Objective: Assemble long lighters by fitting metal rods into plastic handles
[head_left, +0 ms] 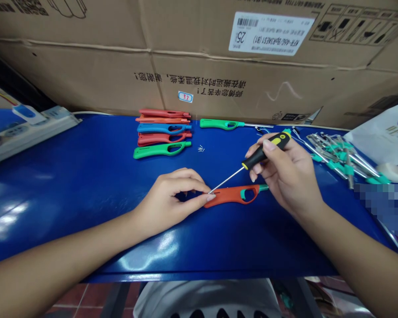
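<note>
The left grip [172, 194] is nearly closed in a pinch: the thumb on the near side and the fingertips on the far side have hold of the left end of an orange lighter [230, 195]. The lighter lies on the blue table [96, 185], running rightward from the left grip, its trigger opening and green nozzle end toward the right grip. The right grip [290, 174] is curled around the black and yellow handle of a screwdriver [262, 152], which slants down leftward to the pinched end. Whether the tip sits in a screw cannot be determined.

Beyond the left grip lie some small metal pieces [201, 149], too fine to count. Just left of these is a row of five lighter shells [152, 128]: green nearest, then red, blue, orange and red. To the right of the right grip lies a heap of metal rods [341, 146] with green fittings, beside a white bag [381, 132]. A power strip [36, 129] is well left of the left grip. Beyond both grips lies a green lighter [219, 125] with a metal rod. Farthest is a cardboard box [192, 59] bearing a white label [272, 33].
</note>
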Motion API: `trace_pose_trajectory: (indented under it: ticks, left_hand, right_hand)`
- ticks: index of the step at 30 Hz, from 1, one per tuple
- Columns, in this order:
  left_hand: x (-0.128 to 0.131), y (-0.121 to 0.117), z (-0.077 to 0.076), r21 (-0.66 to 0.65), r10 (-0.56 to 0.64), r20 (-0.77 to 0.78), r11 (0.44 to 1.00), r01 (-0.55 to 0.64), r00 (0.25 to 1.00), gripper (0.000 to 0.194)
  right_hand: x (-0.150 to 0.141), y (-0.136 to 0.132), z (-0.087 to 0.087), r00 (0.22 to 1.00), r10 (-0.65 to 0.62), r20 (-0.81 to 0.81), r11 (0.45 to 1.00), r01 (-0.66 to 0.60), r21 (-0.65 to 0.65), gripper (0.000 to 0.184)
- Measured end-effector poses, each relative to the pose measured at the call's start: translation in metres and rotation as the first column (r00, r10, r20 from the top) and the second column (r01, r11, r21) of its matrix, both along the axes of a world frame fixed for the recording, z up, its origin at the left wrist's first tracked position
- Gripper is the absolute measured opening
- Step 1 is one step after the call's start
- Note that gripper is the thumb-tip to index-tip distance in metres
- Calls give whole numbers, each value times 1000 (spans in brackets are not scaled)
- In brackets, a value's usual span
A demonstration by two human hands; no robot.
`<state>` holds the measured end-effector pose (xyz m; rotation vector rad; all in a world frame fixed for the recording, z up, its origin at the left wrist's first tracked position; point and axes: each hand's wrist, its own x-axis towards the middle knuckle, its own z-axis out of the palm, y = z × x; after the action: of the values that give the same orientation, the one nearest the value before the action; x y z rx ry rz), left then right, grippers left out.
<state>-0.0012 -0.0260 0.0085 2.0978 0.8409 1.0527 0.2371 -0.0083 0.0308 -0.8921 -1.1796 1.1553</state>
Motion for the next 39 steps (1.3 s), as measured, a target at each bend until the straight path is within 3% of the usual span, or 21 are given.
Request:
trace_pose_trajectory:
  ticks: [6,12,16,21,23,28,39]
  left_hand:
    - [-2,0,-5,44,-59,-82,997,63,995,5]
    - [-5,-2,-7,27,-146,-176,988,154,973,10]
    - [-4,-2,-6,26,-171,-179,984,178,969,9]
    - [-5,2,-6,66,-106,-299,989,132,948,49]
    - [-5,3,-8,69,-98,-353,989,130,930,55]
    - [-4,4,-10,42,-132,-361,987,158,923,43]
    - [-3,2,-12,29,-181,-321,979,200,930,38]
  right_hand:
    - [9,-10,3,974,182,132,964,-203,174,12]
    - [9,-29,10,914,308,263,911,-363,195,20]
    - [7,-34,13,896,277,347,907,-363,213,26]
    - [7,-36,9,915,159,371,916,-277,290,31]
    - [6,-36,7,929,100,356,918,-224,328,31]
    - [4,-36,3,920,1,391,902,-170,397,33]
    - [4,-43,1,874,-31,485,906,-180,382,36]
